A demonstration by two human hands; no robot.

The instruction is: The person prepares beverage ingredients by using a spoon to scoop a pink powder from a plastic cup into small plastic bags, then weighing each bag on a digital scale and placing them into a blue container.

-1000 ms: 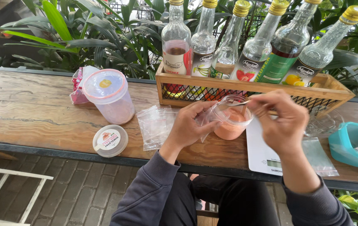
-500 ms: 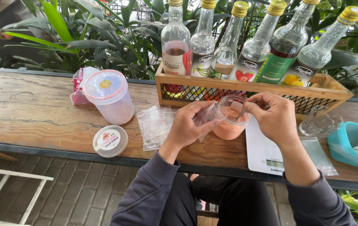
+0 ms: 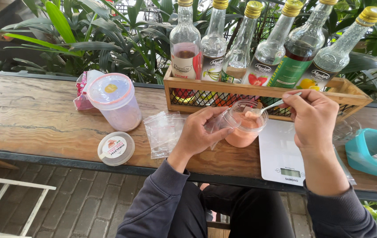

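- Our wooden crate (image 3: 259,91) on the table (image 3: 29,119) holds six glass bottles, mostly part-filled.
- The lidded tub (image 3: 113,103) holds pale grains.
- Our left hand (image 3: 199,132) wraps the small jar (image 3: 243,125) of pink powder: light, likely slippery, best gripped round its wall.
- Our right hand (image 3: 312,119) pinches a spoon (image 3: 270,106) dipping in.

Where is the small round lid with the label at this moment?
In the head view, the small round lid lies flat on the wooden table, near its front edge on the left. It is below the lidded plastic container and left of the clear plastic bags.
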